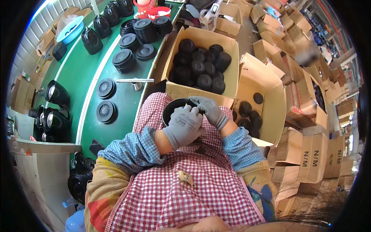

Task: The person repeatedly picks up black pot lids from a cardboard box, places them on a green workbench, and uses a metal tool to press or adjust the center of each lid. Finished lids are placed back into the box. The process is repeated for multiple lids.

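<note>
A black, round, hollow part (168, 111) with a raised rim is held over my lap. My left hand (184, 125), in a grey glove, lies across it with its fingers curled in at the opening. A small yellowish bit shows at those fingertips, too small to name. My right hand (211, 111), gloved the same way, is closed on the far right side of the rim. The inside of the part is mostly hidden by my left hand.
Left, a green conveyor table (91, 127) carries stacked black discs (123, 60), a metal bar (135, 80) and glossy black housings (57, 94). An open carton (174, 88) of black round parts stands ahead; another carton (272, 101) is at right. A blue basin (70, 29) lies far left.
</note>
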A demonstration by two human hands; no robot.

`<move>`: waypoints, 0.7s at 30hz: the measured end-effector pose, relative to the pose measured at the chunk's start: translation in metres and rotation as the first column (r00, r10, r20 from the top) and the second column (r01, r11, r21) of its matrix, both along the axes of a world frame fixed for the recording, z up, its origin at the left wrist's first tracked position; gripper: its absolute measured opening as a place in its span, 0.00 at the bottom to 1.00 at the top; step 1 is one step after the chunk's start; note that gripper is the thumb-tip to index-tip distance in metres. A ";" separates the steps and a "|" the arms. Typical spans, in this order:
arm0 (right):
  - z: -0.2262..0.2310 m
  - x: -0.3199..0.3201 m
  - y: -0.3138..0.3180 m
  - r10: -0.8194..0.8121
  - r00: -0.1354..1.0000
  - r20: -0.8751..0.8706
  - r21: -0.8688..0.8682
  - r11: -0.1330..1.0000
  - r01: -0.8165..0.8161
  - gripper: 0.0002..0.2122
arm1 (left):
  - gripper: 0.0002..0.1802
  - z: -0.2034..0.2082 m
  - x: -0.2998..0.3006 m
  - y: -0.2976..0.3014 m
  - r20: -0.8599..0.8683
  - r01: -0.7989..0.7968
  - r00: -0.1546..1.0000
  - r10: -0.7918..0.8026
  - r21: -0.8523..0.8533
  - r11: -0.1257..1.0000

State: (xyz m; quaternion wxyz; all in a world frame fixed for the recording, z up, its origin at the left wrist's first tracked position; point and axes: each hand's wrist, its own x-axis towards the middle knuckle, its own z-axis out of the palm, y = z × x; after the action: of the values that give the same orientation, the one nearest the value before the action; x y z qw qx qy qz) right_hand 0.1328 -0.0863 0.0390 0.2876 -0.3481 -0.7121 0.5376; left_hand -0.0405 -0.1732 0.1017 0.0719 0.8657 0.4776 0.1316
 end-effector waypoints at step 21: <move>0.017 0.017 -0.006 -0.125 0.822 0.556 0.545 0.801 -0.246 0.20 | 0.12 -0.045 -0.062 0.027 0.502 0.474 0.786 -0.360 -0.116 0.873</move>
State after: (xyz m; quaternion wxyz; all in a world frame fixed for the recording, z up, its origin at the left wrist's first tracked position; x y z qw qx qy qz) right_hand 0.1495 -0.0927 0.0565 0.1391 -0.3592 -0.9074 0.1680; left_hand -0.1026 -0.1458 0.0564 0.3137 0.8778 0.2537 0.2582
